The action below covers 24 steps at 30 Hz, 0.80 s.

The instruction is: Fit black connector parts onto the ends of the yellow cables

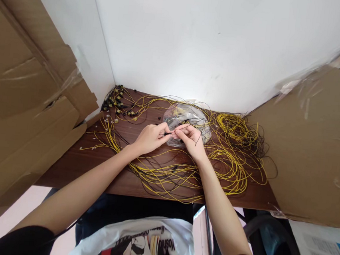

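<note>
Over the middle of the table, my left hand (151, 138) pinches a small black tubular piece (167, 134) between thumb and fingers. My right hand (192, 141) meets it from the other side, its fingers closed on a thin black wire (197, 139) whose loose end curves across the palm. Whether the wire enters the black piece is too small to tell. Just behind both hands lies a clear plastic bag (189, 112) with small contents I cannot make out. Long yellow wires (159, 174), mixed with black ones, run beneath my wrists.
A tangled yellow wire bundle (233, 127) lies at the back right. Several black and yellow connector ends (118, 100) cluster at the back left. Cardboard panels (315, 149) flank the brown table (72, 170), and a white wall (196, 42) rises behind it.
</note>
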Motion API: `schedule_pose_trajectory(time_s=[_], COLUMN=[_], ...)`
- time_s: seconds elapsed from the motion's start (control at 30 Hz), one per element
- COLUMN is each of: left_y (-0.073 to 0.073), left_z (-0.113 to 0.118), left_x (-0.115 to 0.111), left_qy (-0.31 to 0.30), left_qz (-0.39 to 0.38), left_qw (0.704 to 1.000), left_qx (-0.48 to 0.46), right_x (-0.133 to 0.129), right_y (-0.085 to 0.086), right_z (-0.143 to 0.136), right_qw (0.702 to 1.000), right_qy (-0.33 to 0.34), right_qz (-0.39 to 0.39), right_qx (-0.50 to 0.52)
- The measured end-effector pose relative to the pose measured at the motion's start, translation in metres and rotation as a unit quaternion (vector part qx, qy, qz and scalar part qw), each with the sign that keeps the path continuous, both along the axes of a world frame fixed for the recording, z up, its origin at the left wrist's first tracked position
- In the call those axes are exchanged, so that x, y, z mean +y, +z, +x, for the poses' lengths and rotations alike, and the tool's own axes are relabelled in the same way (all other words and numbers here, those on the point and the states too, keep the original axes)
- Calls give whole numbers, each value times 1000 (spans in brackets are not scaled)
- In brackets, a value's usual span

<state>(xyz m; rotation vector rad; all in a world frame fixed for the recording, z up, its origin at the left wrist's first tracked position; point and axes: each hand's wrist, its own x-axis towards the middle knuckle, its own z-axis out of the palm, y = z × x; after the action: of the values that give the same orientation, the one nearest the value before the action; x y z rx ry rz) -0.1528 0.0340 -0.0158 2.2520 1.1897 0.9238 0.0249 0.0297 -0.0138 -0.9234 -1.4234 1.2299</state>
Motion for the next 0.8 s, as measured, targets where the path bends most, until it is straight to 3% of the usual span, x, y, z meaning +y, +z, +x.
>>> schedule_pose_trajectory(time_s=[0.27, 0.47, 0.8], left_y=[0, -1, -1], left_z=[0, 0, 0], left_x=[0, 1, 0], left_qy=[-9, -8, -4], left_qz=[-3, 0, 0], left_qw=[1000, 1000, 1000], left_qx=[-7, -5, -10], right_x=[-1, 0, -1], right_y=[2, 1, 2], right_z=[-1, 0, -2], right_qw=[1000, 998, 1000], right_qy=[-8, -11, -11], right_qz=[0, 12, 1], right_qx=[7, -52, -15])
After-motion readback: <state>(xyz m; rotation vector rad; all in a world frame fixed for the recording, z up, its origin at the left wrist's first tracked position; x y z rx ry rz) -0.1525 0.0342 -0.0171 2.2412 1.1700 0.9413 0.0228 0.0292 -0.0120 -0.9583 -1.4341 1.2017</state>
